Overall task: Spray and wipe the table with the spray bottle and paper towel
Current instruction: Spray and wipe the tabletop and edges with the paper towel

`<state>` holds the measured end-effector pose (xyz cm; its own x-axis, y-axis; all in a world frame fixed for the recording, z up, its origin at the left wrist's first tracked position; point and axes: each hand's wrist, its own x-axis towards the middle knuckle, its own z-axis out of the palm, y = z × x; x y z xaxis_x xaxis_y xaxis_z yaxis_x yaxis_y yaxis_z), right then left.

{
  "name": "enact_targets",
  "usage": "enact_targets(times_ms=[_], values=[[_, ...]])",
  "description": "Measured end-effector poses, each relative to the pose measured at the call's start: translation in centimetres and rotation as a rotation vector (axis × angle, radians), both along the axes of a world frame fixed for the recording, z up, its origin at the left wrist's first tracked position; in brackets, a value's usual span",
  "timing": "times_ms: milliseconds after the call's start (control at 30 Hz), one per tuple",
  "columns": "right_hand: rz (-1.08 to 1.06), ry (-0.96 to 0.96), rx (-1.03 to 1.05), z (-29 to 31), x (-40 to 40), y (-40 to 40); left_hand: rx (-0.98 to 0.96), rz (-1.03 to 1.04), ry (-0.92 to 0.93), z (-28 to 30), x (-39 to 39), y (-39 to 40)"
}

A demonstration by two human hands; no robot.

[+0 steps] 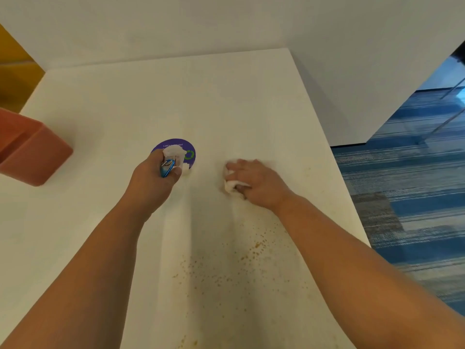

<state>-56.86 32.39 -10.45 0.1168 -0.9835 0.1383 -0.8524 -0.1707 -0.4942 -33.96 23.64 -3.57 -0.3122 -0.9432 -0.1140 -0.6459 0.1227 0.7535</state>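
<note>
A small white plastic spray bottle (173, 157) with a blue and silver label sits in the person's left hand (153, 177), whose fingers are curled around its body, near the middle of the pale cream bench (176, 96). The bottle's white nozzle points away from the person, over a round purple sticker (190, 153) with a green ring on the bench top. Just to the right, the right hand (254, 181) presses a crumpled white paper towel (232, 183) down on the bench, fingers bent over the wad and gripping it. Between the two forearms, toward the near edge of the bench, lie scattered brown specks and smears (251, 250). At the left edge of the bench is a terracotta-pink padded seat (32, 157). Beyond the right edge lies blue striped carpet (407, 177), and a white wall (327, 34) stands behind the far edge.
</note>
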Motion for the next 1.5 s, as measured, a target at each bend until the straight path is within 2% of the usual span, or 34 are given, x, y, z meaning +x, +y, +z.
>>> enact_targets(times_ms=[100,167,267,367,500,600,667,733,800,867,933,1000,1167,1233,1367,1433,1500], values=[[0.008,-0.041,0.036,0.9,-1.1,3.1,0.007,-0.014,0.000,0.3,-0.2,0.6],[-0.173,-0.060,0.022,0.6,-3.4,3.9,0.006,-0.020,-0.008,0.4,-0.4,1.0],[-0.393,0.018,0.015,-0.4,-5.2,2.5,0.009,-0.013,-0.026,0.4,-0.7,1.5],[-0.294,0.024,0.020,-1.0,-3.4,1.6,0.029,-0.007,-0.031,0.3,-1.1,2.0],[-0.143,-0.040,-0.035,-0.6,-2.2,6.3,0.019,-0.025,-0.053,0.4,-1.5,2.5],[-0.361,-0.013,-0.027,-0.9,-5.5,8.8,0.015,-0.030,-0.065,0.6,-1.6,2.6],[-0.520,0.084,0.021,-1.2,-7.8,8.0,0.013,-0.028,-0.064,0.8,-1.6,2.8],[-0.584,0.144,0.040,-0.9,-8.4,6.0,0.015,-0.029,-0.061,0.9,-1.8,2.9],[-0.571,0.181,0.045,-0.5,-7.3,4.0,0.019,-0.039,-0.063,0.8,-2.0,3.1],[-0.471,0.187,0.059,-0.4,-5.3,3.6,0.020,-0.051,-0.070,0.7,-2.2,3.5],[-0.358,0.135,0.098,-0.6,-3.9,5.1,0.024,-0.057,-0.070,0.7,-2.6,3.9],[-0.342,0.108,0.114,-1.0,-4.3,7.6,0.037,-0.065,-0.065,0.8,-2.9,4.2],[-0.665,0.156,0.058,-0.6,-9.3,8.6,0.036,-0.090,-0.058,0.9,-3.1,4.6],[-0.696,0.188,0.092,-0.4,-9.7,6.4,0.031,-0.088,-0.066,0.9,-3.1,4.7],[-0.526,0.150,0.139,0.2,-6.6,4.7,0.037,-0.098,-0.051,0.6,-3.0,5.2],[-0.374,0.147,0.156,-0.1,-4.6,6.6,0.042,-0.102,-0.054,0.4,-2.7,5.5],[-0.364,0.115,0.150,-0.7,-4.4,9.4,0.047,-0.102,-0.062,0.5,-2.4,5.9]])
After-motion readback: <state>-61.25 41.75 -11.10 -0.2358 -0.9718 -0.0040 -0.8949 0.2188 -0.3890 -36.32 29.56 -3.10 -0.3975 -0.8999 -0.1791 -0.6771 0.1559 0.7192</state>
